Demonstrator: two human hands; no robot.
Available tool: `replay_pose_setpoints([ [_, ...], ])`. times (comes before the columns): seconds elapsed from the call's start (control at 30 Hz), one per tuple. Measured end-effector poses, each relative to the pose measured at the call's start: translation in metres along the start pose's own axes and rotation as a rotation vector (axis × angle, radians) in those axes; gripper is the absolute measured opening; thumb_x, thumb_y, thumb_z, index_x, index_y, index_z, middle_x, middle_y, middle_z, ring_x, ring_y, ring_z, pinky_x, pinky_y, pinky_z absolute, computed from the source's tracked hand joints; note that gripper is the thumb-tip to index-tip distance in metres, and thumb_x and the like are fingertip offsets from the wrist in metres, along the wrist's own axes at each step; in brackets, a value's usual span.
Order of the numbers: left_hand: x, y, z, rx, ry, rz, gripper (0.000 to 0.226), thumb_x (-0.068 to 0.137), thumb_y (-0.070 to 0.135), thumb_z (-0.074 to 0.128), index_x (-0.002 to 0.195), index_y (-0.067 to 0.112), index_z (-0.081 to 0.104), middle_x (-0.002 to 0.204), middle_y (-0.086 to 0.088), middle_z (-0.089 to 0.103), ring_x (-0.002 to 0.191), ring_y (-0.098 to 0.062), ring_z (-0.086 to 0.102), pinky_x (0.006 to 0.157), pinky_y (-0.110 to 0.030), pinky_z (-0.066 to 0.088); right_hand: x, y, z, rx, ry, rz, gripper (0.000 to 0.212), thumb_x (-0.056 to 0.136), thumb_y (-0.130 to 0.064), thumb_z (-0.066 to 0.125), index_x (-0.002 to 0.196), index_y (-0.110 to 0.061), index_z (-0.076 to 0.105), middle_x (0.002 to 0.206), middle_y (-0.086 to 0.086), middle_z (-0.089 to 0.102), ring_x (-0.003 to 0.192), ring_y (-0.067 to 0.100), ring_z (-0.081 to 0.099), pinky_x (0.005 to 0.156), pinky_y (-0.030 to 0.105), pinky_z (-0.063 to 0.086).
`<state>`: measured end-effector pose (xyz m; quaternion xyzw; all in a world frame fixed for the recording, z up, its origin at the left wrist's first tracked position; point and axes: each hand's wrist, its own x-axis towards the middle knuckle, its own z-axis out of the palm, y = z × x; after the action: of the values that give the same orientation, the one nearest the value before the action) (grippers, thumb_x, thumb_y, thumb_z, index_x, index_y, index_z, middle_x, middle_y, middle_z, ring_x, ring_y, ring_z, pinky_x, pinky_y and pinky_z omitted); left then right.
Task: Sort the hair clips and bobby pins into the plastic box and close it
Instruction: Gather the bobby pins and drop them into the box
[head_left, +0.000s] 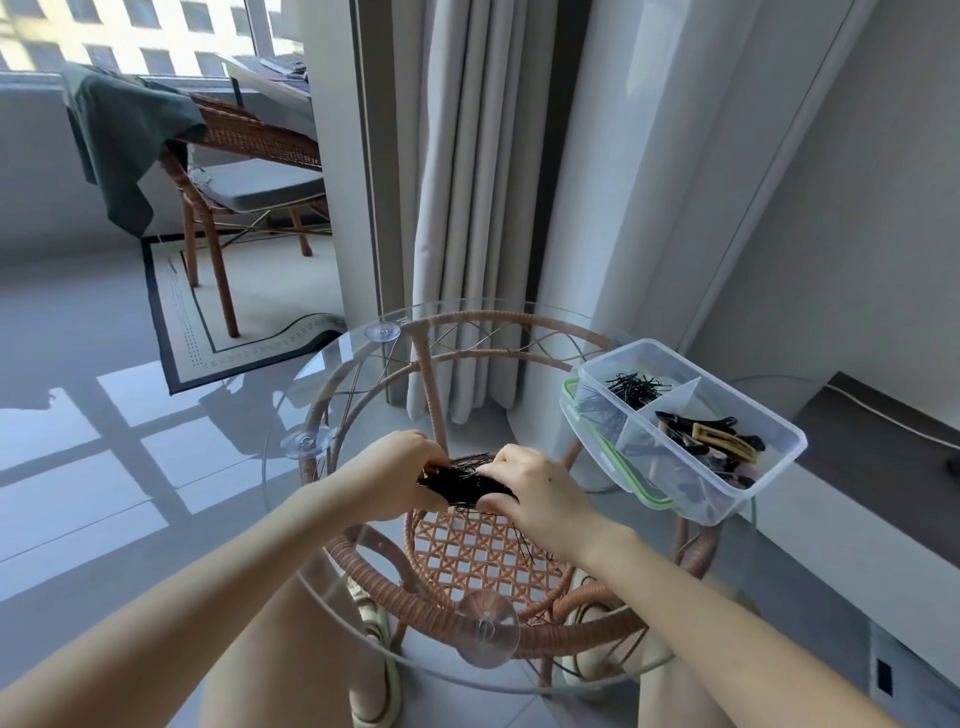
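Two hands mid-frame, left hand (400, 475) and right hand (543, 493) both pinching a bobby pin bundle (460, 482), plastic box (727, 501) at right, table stamp (401, 319) unreadable.

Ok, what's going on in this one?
A person is gathering a loose bundle of bobby pins over the glass table, with the left hand and right hand both gripping it. The plastic box sits open at the table's right edge, with sorted pins in one compartment and hair clips in another. Its green-rimmed lid lies partly under the box, so closing is not yet done.
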<state>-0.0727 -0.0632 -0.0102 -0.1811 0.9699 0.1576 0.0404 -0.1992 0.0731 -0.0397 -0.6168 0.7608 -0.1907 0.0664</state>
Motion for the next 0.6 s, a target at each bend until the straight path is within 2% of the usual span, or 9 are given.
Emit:
replay_pose_setpoints([
  [0.13,-0.001,-0.005,-0.002,-0.027,0.001,0.025,0.043,0.078,0.03,0.069,0.118,0.018,0.061,0.108,-0.002,0.064,0.094,-0.016,0.058,0.087,-0.032,0.05,0.001,0.002,-0.011,-0.023,-0.004,-0.071,0.024,0.089,-0.018,0.057,0.106,-0.003,0.066,0.093,0.014,0.062,0.091,0.026,0.054,0.081,0.034,0.043],
  [0.27,-0.004,-0.011,-0.004,-0.062,-0.011,0.038,0.054,0.076,0.032,0.071,0.126,0.017,0.055,0.115,-0.001,0.061,0.099,-0.014,0.057,0.09,-0.029,0.049,0.002,0.0,-0.027,-0.03,-0.019,-0.059,0.023,0.09,-0.021,0.056,0.099,-0.004,0.07,0.091,0.013,0.063,0.089,0.024,0.055,0.072,0.023,0.032],
  [0.37,-0.004,-0.012,-0.005,-0.064,-0.019,0.049,0.058,0.074,0.034,0.072,0.127,0.02,0.053,0.117,0.0,0.059,0.101,-0.014,0.056,0.091,-0.028,0.048,0.002,-0.002,-0.044,0.043,-0.004,-0.049,0.02,0.088,-0.021,0.06,0.096,-0.007,0.072,0.087,0.01,0.064,0.084,0.023,0.058,0.077,0.03,0.043],
  [0.53,-0.004,-0.007,-0.003,-0.068,-0.025,0.075,0.057,0.073,0.034,0.074,0.125,0.023,0.055,0.116,0.001,0.057,0.102,-0.014,0.055,0.092,-0.028,0.047,0.0,0.001,-0.071,0.138,0.016,-0.028,0.013,0.083,-0.018,0.067,0.091,-0.01,0.074,0.082,0.004,0.067,0.079,0.015,0.059,0.076,0.026,0.046],
  [0.6,-0.001,-0.003,-0.002,-0.054,-0.023,0.076,0.057,0.073,0.035,0.073,0.126,0.024,0.055,0.117,0.001,0.057,0.102,-0.015,0.055,0.091,-0.03,0.047,-0.001,0.003,-0.083,0.185,0.045,0.006,0.012,0.081,-0.017,0.068,0.091,-0.012,0.074,0.079,-0.002,0.067,0.076,0.008,0.059,0.073,0.02,0.045],
])
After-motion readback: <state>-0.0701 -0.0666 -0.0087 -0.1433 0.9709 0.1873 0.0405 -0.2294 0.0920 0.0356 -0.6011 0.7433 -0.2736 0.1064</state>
